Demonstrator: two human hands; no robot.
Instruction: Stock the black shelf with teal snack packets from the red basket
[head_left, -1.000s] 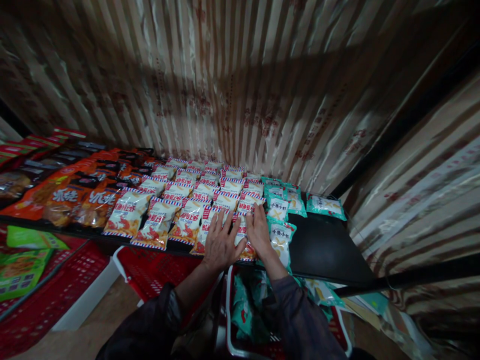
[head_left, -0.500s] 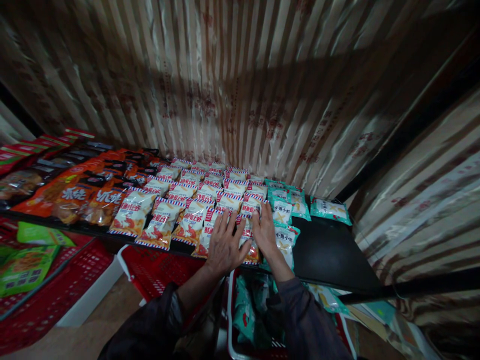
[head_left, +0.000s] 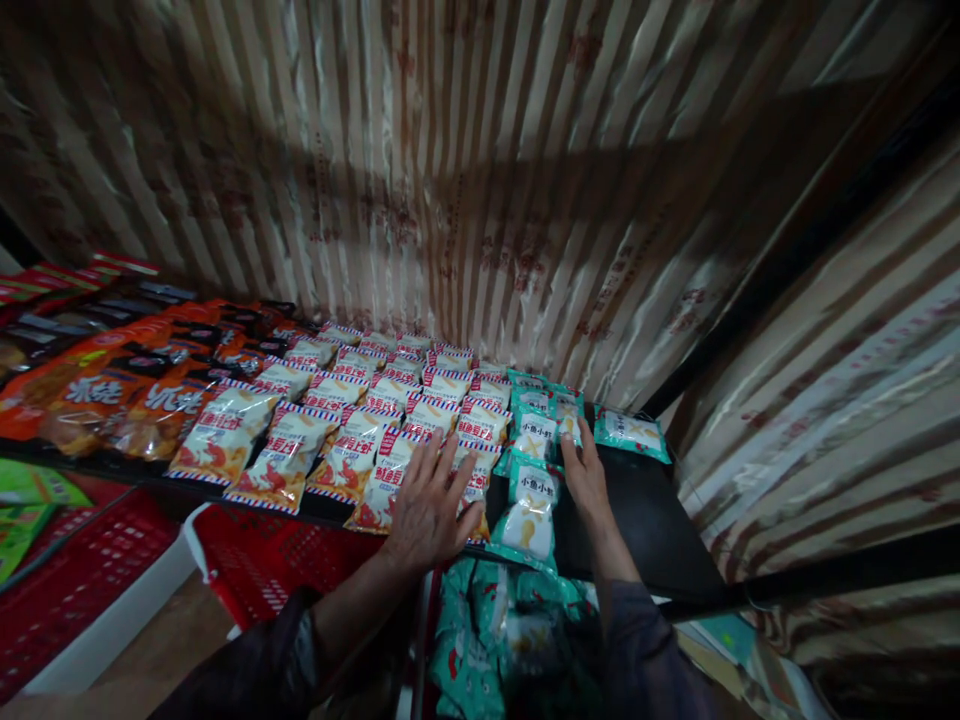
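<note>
White-and-red snack bags (head_left: 217, 425) with striped edges lie in rows on a black shelf (head_left: 645, 515). My left hand (head_left: 427, 510) rests palm down on the front bags, its fingers spread and partly covering them. To the right stands a column of teal snack bags (head_left: 531, 505). My right hand (head_left: 587, 475) is at the right side of this column, fingers stretched out, the tips at a teal bag in the back row. It grips nothing that I can see. One more teal bag (head_left: 634, 432) lies apart at the back right.
Orange snack bags (head_left: 97, 400) fill the shelf's left part. Below the shelf's front edge are a red basket (head_left: 262, 560), another red basket (head_left: 82, 600) at the left, and a heap of teal bags (head_left: 469, 640). A striped curtain (head_left: 450, 180) hangs behind; a dark post (head_left: 720, 330) rises at the right.
My right hand has moved right, from the white-and-red bags across to the far side of the teal column. My left hand stays on the white-and-red bags. The view has shifted slightly right.
</note>
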